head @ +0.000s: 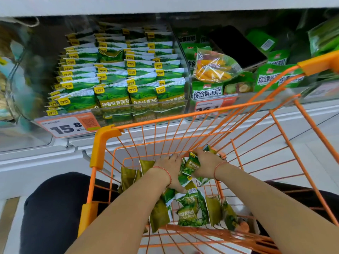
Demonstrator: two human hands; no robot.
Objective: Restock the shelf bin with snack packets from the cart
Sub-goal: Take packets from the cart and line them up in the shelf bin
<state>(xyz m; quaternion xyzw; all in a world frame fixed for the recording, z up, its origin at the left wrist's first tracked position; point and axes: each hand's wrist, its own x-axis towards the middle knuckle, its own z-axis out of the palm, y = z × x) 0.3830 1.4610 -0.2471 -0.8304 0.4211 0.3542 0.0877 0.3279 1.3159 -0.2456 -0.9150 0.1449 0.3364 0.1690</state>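
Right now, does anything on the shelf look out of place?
Yes. A clear bag of yellow-orange snack pieces lies tilted on top of the green fruit-and-vegetable crisp packets in the right-hand bin; it does not match them. A dark flat box also sits there.

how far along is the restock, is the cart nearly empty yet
Done: the shelf bin already holds several packed rows of green pea packets. In hand: both hands are down in the orange cart, the left hand and right hand gathering a bunch of packets between them. Left: a scattered layer of loose packets on the cart floor, so not empty yet, likely a few more handfuls.
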